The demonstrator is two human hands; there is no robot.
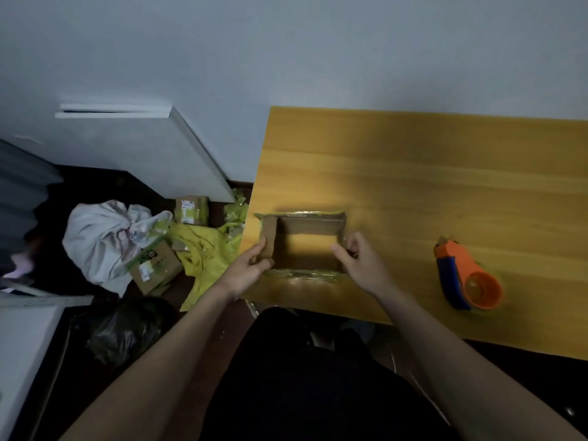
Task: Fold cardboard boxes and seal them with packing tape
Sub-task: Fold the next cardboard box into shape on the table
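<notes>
Box: the cardboard box (302,243) stands open between your hands, at the near left corner of the wooden table (445,173), its long axis running from one hand to the other.
Left hand: your left hand (251,265) pinches the short end flap (269,238), which leans inward over the opening.
Right hand: your right hand (359,262) grips the opposite short wall, fingers curled over its rim.
Long flaps: greenish tape shows along the near and far edges; how far they are folded is hard to tell.
Key relation: the tape dispenser (467,275) lies well out beyond your right hand, so that hand is the nearer one to fetch it.
Judgement: the short flaps likely go in first, taping after.
</notes>
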